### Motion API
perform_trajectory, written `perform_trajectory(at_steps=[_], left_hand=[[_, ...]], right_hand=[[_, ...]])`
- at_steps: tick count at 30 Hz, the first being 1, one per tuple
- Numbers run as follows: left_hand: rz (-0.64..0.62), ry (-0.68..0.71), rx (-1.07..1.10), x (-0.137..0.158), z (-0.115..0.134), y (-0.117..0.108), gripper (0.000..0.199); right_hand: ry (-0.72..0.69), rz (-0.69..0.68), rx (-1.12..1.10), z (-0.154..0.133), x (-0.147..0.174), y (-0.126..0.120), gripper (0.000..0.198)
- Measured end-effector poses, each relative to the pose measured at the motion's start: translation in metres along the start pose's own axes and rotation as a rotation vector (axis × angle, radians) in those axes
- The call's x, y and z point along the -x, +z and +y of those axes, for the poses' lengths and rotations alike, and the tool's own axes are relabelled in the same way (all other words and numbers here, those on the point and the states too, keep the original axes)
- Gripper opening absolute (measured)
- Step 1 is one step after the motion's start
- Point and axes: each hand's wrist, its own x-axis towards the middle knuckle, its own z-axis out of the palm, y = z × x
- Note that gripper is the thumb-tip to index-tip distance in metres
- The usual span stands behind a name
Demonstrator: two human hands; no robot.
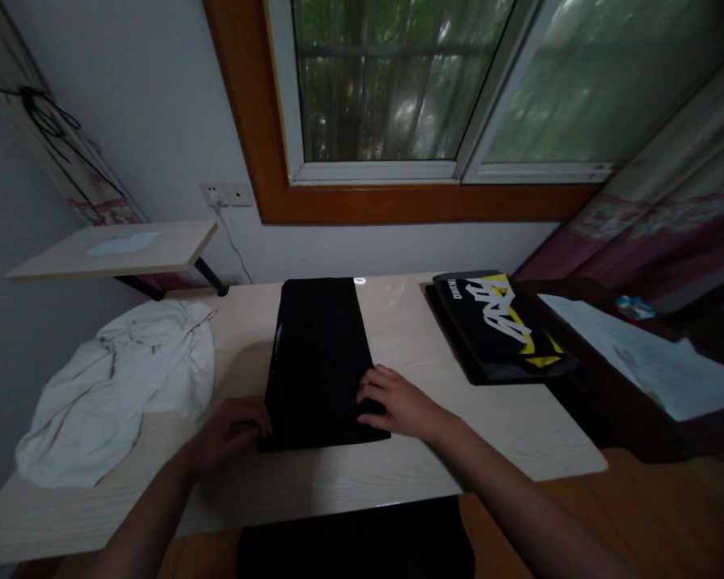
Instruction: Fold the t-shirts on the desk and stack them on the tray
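A black garment (pixel 319 362), folded into a flat rectangle, lies on the pale wooden table (pixel 410 338) in front of me. A small pale mark shows at its left edge. My left hand (pixel 232 430) is at its near left corner, fingers curled at the edge and seemingly pinching it; dim light blurs the exact contact. My right hand (pixel 395 402) rests on the near right edge, fingers apart and lying on the fabric. To the left a crumpled white garment (pixel 138 362) is spread out loosely. Folded dark clothing (pixel 495 326) with white lettering and yellow patches lies at the right.
A raised wooden shelf (pixel 150 253) with a paper on it stands at the back left. Behind the table are a wall socket (pixel 225 194) with a cable and a window (pixel 398 88). Right of the table, a pale sheet (pixel 645 354) lies on a dark surface.
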Motion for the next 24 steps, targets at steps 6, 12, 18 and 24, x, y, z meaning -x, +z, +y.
perform_trajectory(at_steps=[6,12,18,24], left_hand=[[-0.085,-0.247,-0.136,0.004,-0.008,-0.003,0.02],[0.298,-0.362,-0.372,-0.029,-0.021,-0.011,0.027],[0.482,-0.413,-0.568,-0.091,-0.05,-0.022,0.031],[0.545,-0.525,-0.679,-0.139,-0.063,-0.028,0.021]], right_hand=[[0.0,-0.068,-0.035,0.012,-0.001,0.005,0.039],[0.0,-0.093,-0.051,0.012,-0.002,0.004,0.038],[0.023,-0.121,-0.044,0.009,-0.002,0.004,0.039],[0.043,-0.127,-0.051,0.006,0.002,0.005,0.039]])
